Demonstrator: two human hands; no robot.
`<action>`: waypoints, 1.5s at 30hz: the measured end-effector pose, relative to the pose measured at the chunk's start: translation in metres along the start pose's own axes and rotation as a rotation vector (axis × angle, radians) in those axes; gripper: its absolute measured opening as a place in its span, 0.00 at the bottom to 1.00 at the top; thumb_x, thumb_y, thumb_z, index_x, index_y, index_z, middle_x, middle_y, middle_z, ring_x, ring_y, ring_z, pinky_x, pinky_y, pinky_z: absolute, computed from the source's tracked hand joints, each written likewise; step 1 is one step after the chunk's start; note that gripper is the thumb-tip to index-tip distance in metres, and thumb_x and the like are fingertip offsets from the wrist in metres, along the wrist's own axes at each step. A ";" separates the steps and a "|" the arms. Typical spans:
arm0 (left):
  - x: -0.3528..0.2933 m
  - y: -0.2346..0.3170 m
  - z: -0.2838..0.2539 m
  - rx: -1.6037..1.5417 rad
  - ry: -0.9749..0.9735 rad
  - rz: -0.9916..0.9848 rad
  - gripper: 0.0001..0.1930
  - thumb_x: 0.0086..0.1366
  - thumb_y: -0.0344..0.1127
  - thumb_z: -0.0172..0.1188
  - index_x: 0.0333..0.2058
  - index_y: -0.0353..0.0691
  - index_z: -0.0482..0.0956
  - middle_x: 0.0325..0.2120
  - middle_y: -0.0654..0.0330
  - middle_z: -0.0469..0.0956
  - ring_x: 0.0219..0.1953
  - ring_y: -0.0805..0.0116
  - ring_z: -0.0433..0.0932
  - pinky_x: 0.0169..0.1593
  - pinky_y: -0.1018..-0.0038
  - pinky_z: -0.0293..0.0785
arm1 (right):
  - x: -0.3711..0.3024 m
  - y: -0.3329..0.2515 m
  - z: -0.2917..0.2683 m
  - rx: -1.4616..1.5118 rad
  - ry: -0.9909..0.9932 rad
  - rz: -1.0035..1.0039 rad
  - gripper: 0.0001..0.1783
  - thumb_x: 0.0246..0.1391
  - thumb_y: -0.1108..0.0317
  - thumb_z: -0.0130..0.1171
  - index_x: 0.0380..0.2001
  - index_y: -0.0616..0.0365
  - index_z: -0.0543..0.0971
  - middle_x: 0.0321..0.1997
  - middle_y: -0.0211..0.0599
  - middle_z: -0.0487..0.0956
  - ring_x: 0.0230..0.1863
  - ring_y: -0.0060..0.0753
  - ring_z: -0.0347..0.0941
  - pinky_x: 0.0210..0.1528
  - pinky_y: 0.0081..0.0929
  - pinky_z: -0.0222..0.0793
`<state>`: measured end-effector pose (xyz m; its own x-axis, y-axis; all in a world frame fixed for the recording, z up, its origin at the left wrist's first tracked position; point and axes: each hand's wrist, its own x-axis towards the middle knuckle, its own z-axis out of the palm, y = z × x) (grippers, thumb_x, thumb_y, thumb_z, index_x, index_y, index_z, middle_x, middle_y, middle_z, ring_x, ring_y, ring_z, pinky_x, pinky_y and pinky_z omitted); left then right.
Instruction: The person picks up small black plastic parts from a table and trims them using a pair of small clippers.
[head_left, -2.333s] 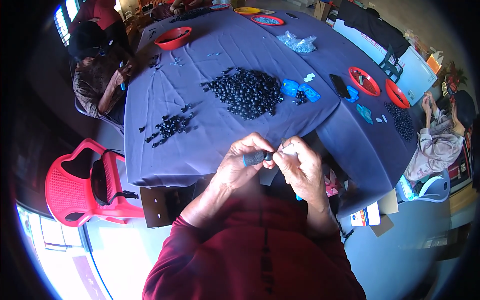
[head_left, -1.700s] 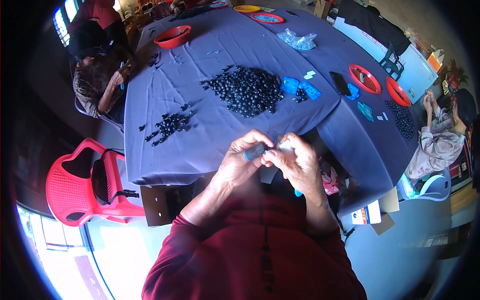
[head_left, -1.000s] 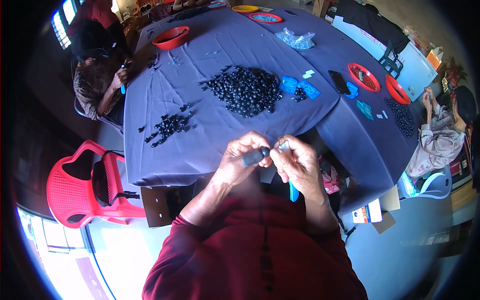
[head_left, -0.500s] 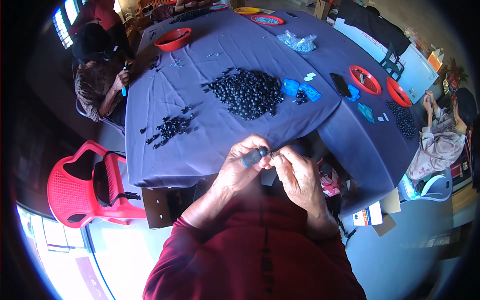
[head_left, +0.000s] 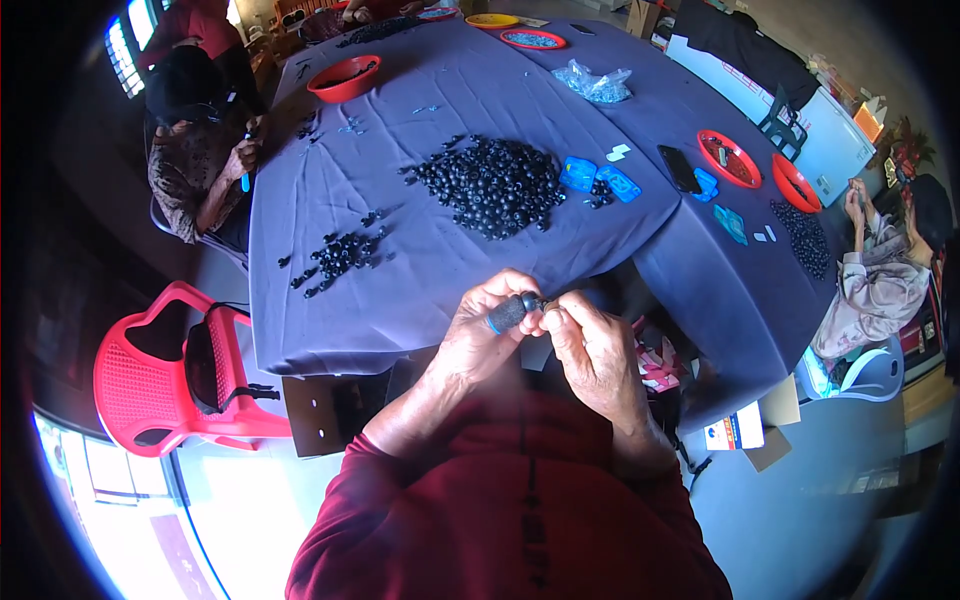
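Note:
In front of my chest, just off the table's near edge, my left hand (head_left: 466,338) pinches a small round black piece (head_left: 530,300). A dark grey finger sleeve with a blue rim (head_left: 506,315) covers that hand's thumb. My right hand (head_left: 600,362) is closed with thumb and fingertips brought up against the same piece; whatever small thing they grip is too small to make out. Beyond my hands a large heap of similar black pieces (head_left: 490,188) lies on the dark cloth. To its left is a smaller, looser heap (head_left: 342,258).
The table's blue-grey cloth (head_left: 420,290) hangs over its near edge. Blue plastic cases (head_left: 579,174), a phone (head_left: 680,169) and red bowls (head_left: 345,80) sit farther off. A pink-red chair (head_left: 145,370) stands at left. Co-workers sit left (head_left: 185,180) and right (head_left: 885,285).
Both hands stay almost in place, still closed at the black piece. The piece and the sleeved thumb have shifted very slightly to the right.

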<state>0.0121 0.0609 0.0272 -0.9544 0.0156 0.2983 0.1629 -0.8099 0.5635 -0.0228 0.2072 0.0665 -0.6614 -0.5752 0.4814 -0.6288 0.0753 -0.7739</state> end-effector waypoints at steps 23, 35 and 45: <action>0.001 -0.004 0.001 -0.084 -0.050 0.030 0.13 0.54 0.33 0.59 0.37 0.33 0.71 0.23 0.63 0.72 0.27 0.75 0.68 0.36 0.78 0.65 | 0.001 -0.002 0.009 0.150 0.060 0.004 0.15 0.58 0.62 0.45 0.24 0.63 0.69 0.18 0.29 0.72 0.16 0.14 0.63 0.16 0.17 0.58; 0.000 0.000 -0.004 -0.061 -0.016 -0.027 0.19 0.51 0.38 0.62 0.37 0.32 0.70 0.23 0.63 0.71 0.30 0.74 0.69 0.39 0.76 0.65 | 0.002 -0.004 0.010 0.145 0.050 0.017 0.16 0.58 0.61 0.43 0.25 0.62 0.70 0.18 0.31 0.72 0.15 0.18 0.63 0.17 0.18 0.59; -0.001 0.001 -0.004 -0.057 0.083 -0.027 0.16 0.51 0.34 0.61 0.36 0.30 0.71 0.25 0.63 0.72 0.29 0.77 0.70 0.37 0.82 0.66 | 0.003 0.004 0.012 -0.004 0.044 -0.008 0.15 0.58 0.60 0.45 0.26 0.62 0.71 0.15 0.32 0.71 0.14 0.21 0.65 0.17 0.20 0.59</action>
<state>0.0120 0.0583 0.0245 -0.9759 -0.0090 0.2180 0.1250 -0.8419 0.5250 -0.0220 0.1963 0.0602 -0.6735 -0.5397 0.5051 -0.6357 0.0744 -0.7683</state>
